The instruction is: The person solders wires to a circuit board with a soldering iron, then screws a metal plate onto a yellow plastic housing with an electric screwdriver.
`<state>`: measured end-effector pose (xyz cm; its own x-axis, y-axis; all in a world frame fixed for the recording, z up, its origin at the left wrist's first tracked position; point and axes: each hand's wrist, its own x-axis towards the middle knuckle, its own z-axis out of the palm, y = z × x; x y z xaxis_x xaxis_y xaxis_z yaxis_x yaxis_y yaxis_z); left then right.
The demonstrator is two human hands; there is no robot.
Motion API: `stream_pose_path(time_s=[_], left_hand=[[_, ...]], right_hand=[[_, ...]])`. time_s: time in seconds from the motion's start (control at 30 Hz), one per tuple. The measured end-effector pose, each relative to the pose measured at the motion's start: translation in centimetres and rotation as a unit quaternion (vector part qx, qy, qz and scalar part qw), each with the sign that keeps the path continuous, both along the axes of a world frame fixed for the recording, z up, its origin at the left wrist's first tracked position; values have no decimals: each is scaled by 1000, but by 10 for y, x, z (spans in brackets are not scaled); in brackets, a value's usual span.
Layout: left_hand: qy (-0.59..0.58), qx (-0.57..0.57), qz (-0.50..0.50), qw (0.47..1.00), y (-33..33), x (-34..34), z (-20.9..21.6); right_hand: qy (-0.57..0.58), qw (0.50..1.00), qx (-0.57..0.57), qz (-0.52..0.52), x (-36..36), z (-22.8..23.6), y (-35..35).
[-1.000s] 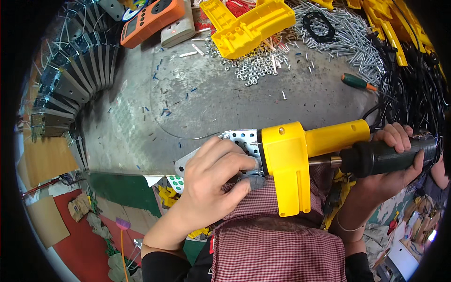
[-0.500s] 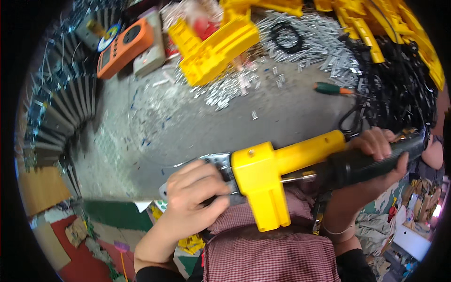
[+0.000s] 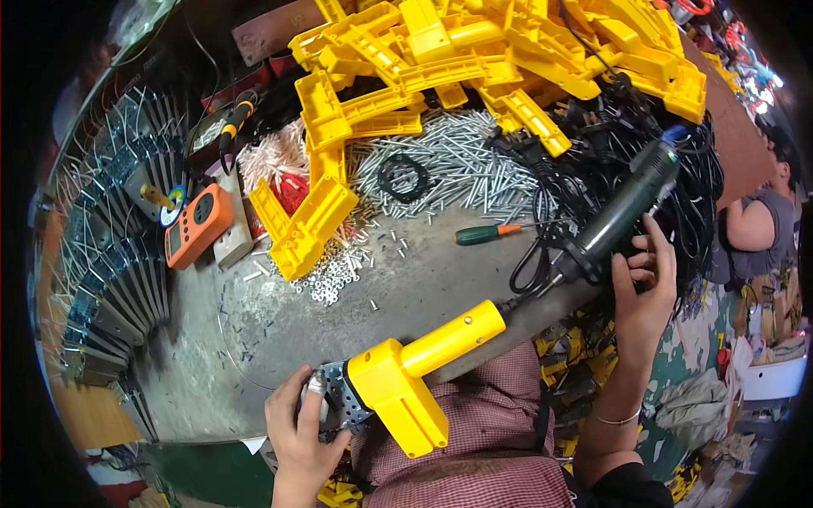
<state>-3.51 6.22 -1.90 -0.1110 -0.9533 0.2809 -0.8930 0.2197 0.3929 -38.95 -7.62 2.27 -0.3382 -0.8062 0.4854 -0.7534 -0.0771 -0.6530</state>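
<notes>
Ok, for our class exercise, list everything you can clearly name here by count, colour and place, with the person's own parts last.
Handled housing: one, yellow, front centre
Perforated plate: one, grey, housing's left end
Power screwdriver: one, dark green, right
Cables: many, black, right
Housing parts: many, yellow, heaped at back
Screws: many, silver, back centre
Nuts: many, silver, left of centre
Ring: one, black, on screws
Hand screwdriver: one, green and orange, mid-bench
Meter: one, orange, left
Metal plates: many, grey, far left
Workbench: one, grey, beneath
Co-worker: one, grey top, right edge
Checked apron: one, dark red, lower centre
Left hand: one, holding perforated plate
Right hand: one, beside power screwdriver
</notes>
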Motion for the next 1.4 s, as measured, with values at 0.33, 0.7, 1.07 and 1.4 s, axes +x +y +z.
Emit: stream_pose_path(time_s=[0.33,0.7,1.07,1.4], left_hand=[[46,-121,54,990,21,34,14],[-78,-171,43,981,48,46,14],[54,-143,45,987,31,37,16],[18,-130,217,967,41,90,22]], right_hand=[[302,920,-72,240,62,40,-92],[496,860,32,118,85,16,-157],[-283,918,-75,267,88,100,-178],[238,747,-78,616,262,146,-100]])
